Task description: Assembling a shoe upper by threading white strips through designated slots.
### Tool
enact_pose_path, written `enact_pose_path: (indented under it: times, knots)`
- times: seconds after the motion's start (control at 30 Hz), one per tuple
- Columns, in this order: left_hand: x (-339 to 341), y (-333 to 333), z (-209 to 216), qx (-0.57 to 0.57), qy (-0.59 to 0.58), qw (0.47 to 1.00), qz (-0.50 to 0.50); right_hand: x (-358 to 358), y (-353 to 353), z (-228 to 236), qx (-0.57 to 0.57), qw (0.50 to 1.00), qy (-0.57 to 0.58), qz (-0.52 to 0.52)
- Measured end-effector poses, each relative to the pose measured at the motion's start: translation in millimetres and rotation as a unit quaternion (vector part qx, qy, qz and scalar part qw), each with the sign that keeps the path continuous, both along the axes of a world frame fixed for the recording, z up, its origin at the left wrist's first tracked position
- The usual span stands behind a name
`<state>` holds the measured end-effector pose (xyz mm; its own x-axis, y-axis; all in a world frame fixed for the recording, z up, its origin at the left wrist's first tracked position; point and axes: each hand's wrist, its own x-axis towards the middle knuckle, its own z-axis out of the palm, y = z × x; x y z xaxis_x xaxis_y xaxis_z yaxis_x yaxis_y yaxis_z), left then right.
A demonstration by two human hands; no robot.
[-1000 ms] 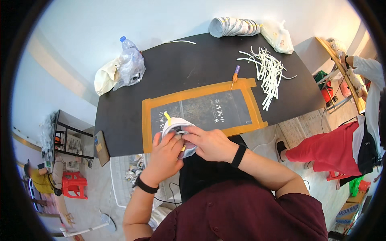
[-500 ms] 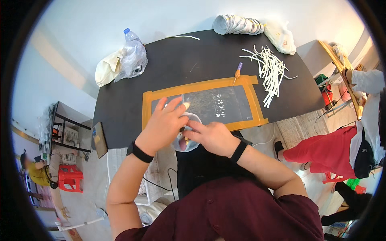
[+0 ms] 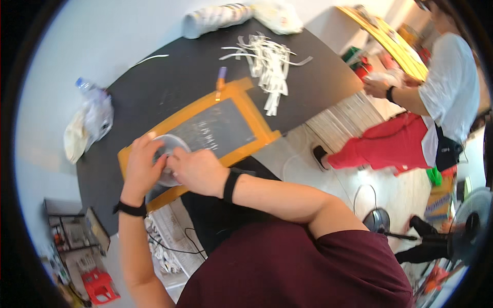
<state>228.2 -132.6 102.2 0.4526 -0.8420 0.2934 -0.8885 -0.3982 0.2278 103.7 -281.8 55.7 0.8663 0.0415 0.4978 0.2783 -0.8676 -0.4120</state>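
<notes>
Over the near left part of a taped panel, both my hands work at a pale, round, hollow piece like a shallow cup [image 3: 177, 140]. My left hand [image 3: 139, 168] curls round its left side, thumb and fingertips bent in at it. From the right, my right hand [image 3: 201, 170] reaches over the rim with fingers bent and pressed together inside. What the fingertips pinch there is blurred and partly hidden. Under the hands lies a dark panel [image 3: 231, 126] with pale printing, edged by orange-brown tape [image 3: 258, 122].
A purple-handled tool [image 3: 222, 74] lies beyond the tape. White strips [image 3: 275, 69] are heaped farther back on the black table [image 3: 190, 72]. A rolled or stacked white cylinder [image 3: 218, 19], a white bag [image 3: 280, 18] and a bagged bottle [image 3: 97, 110] sit along the edge. A person [image 3: 447, 77] stands right.
The view has turned to the right, so the table things sit farther left and the other person shows more fully. My hands stay at the round piece, with the left fingers now lower around it.
</notes>
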Motion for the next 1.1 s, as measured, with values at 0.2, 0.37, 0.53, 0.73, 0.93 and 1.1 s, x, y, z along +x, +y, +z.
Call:
enact_pose_path:
  times: [0.2,0.37,0.53,0.73,0.93,1.1]
  knots:
    - [-8.3,-16.5,2.5,0.035,0.031,0.999,-0.014,-5.8,-9.4,-11.9,0.073,0.997,-0.011,-0.001]
    - [-1.3,-22.0,-1.1,0.061,-0.016,0.998,-0.008,-4.6,-7.4,-13.7,0.035,0.999,-0.007,-0.017]
    - [9.5,-19.9,2.3,0.057,-0.018,0.998,-0.012,2.8,-2.7,-18.1,0.053,0.998,0.034,-0.001]
    - [12.3,-31.8,17.1,0.107,0.064,0.991,0.045,-3.6,-7.1,-0.3,0.03,0.993,0.11,0.009]
    - [17.0,-35.0,17.2,0.13,0.04,0.99,0.041,-0.2,-5.1,2.0,0.028,0.991,0.129,-0.002]
    - [20.6,-38.1,18.4,0.154,0.044,0.986,0.043,3.0,-6.1,8.2,0.052,0.986,0.16,0.0]
